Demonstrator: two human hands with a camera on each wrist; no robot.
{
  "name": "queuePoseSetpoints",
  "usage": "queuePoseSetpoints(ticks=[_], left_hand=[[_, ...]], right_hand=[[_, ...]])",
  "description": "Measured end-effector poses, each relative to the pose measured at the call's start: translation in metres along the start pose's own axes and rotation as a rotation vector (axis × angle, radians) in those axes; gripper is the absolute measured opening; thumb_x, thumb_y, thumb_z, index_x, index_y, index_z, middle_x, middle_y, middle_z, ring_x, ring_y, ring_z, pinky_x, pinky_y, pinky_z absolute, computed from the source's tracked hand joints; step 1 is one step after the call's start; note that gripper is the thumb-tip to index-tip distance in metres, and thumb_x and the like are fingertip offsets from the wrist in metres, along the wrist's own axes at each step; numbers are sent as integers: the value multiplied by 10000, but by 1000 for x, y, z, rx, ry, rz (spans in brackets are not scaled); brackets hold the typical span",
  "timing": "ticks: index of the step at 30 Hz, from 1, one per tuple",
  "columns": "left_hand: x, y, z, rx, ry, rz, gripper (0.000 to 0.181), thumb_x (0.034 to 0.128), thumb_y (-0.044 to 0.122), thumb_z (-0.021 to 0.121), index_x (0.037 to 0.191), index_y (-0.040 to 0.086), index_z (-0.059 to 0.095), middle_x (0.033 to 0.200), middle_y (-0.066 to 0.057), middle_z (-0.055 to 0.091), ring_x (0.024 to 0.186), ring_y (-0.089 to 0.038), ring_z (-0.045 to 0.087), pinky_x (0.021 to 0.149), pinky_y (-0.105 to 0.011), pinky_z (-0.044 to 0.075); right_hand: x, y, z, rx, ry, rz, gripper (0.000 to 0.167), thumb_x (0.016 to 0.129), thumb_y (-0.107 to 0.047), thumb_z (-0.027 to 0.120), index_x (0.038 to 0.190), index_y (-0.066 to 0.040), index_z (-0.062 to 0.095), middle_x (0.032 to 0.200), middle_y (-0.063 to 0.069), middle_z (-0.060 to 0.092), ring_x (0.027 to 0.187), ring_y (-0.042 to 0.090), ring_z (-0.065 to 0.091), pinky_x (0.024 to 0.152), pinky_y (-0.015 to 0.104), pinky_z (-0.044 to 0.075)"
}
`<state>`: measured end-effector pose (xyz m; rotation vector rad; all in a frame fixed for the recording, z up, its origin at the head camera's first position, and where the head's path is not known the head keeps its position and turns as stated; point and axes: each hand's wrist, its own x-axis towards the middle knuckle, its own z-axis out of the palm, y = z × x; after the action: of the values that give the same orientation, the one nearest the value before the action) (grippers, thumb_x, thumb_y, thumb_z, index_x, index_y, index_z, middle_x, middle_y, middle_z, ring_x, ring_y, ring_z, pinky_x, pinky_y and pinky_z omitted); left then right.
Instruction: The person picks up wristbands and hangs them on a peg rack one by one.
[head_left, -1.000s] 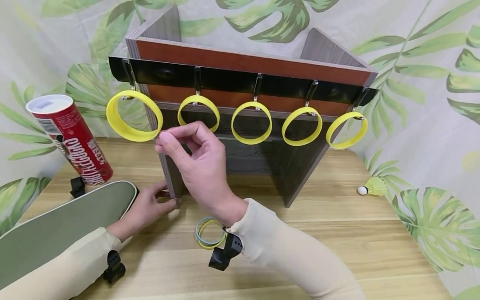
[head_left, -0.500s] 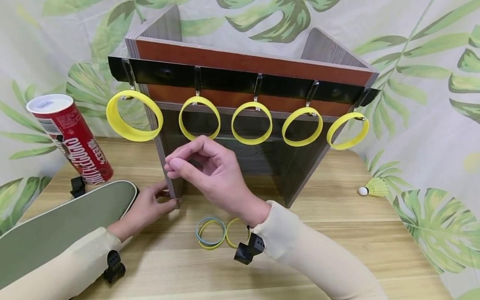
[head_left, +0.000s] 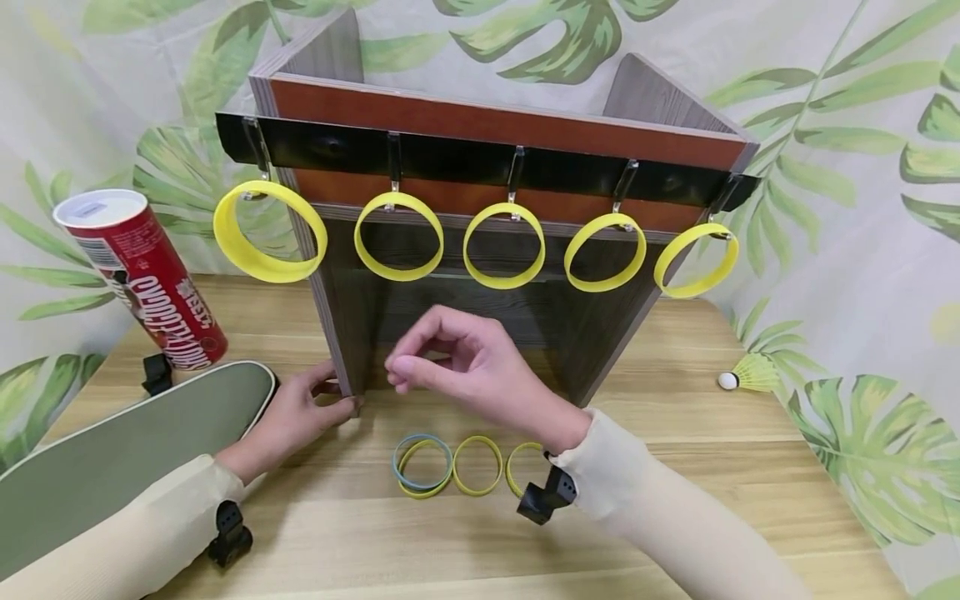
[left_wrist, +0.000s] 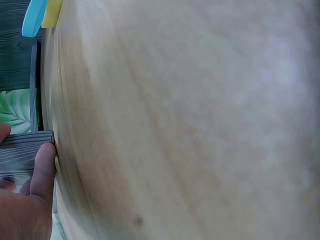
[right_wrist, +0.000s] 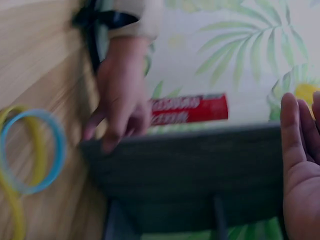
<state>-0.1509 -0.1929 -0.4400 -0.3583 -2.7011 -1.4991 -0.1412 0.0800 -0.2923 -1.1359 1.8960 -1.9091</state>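
At the lower left of the wooden stand (head_left: 510, 117), my left hand (head_left: 296, 417) grips the foot of its side panel (head_left: 333, 333); the left wrist view shows thumb and fingers round the grey panel (left_wrist: 20, 152). Several yellow rings (head_left: 504, 283) hang from hooks on the black strip (head_left: 450, 154), one per hook. My right hand (head_left: 487, 371) is in the air below them, fingers loosely curved and holding nothing. Beneath it on the table lie a blue ring (head_left: 395, 467) overlapping a yellow one, and two more yellow rings (head_left: 477, 493), one partly hidden by the wrist camera.
A red can (head_left: 153, 292) stands at the left behind a grey-green board (head_left: 150, 442) with a rounded end. A shuttlecock (head_left: 753, 373) lies on the table (head_left: 675, 467) at the right. Leaf-patterned cloth (head_left: 810, 167) is behind the stand.
My right hand has moved right and down, away from the leftmost hanging ring, uncovering the second hanging ring and more of the table rings. My left hand has stayed at the panel.
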Motion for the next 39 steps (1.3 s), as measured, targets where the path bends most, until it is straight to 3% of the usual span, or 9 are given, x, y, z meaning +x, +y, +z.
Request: queuePoseSetpoints(ticks=[11,15,20,26,31,39], left_hand=[[3,3,-1,51,0,12,383,944,105,737,1312,29,665,1210,-176,756,1152,-325,702,871,-244,545],[3,3,-1,53,1,10,409,945,111,737,1339,36,655,1227,-182,753,1155,-332,706,871,-255,545],[2,1,-1,64,10,21,420,937,107,745,1341,33,657,1215,-184,763,1122,-306,713,855,-229,537],[0,1,0,66,22,28,412,934,101,751,1331,30,663,1215,-183,763,1093,-255,710,845,-198,531],[-1,0,1,47,16,31,424,942,97,743,1349,19,653,1242,-201,750,1102,-259,708,850,-215,542],[-1,1,0,37,21,29,410,940,87,738,1336,18,658,1226,-197,755,1101,-276,713,835,-202,534]], right_hand=[[-51,48,-60,-296,20,222,54,991,-94,706,972,-44,705,861,135,733,762,229,714,731,353,602],[-70,66,-82,-391,7,299,56,988,-108,716,1003,-55,726,873,123,738,764,197,717,757,324,603],[-90,80,-100,-481,-66,418,107,997,-140,708,1048,-49,730,914,111,743,789,124,701,765,272,591],[-104,91,-107,-499,-126,510,121,976,-119,708,1030,-14,736,909,103,728,795,70,636,723,226,546],[-112,97,-107,-552,-145,527,87,960,-90,711,1001,-22,747,907,87,737,789,41,602,701,200,520],[-116,99,-103,-535,-159,553,69,944,-43,713,983,2,746,892,121,738,736,43,574,676,191,504]])
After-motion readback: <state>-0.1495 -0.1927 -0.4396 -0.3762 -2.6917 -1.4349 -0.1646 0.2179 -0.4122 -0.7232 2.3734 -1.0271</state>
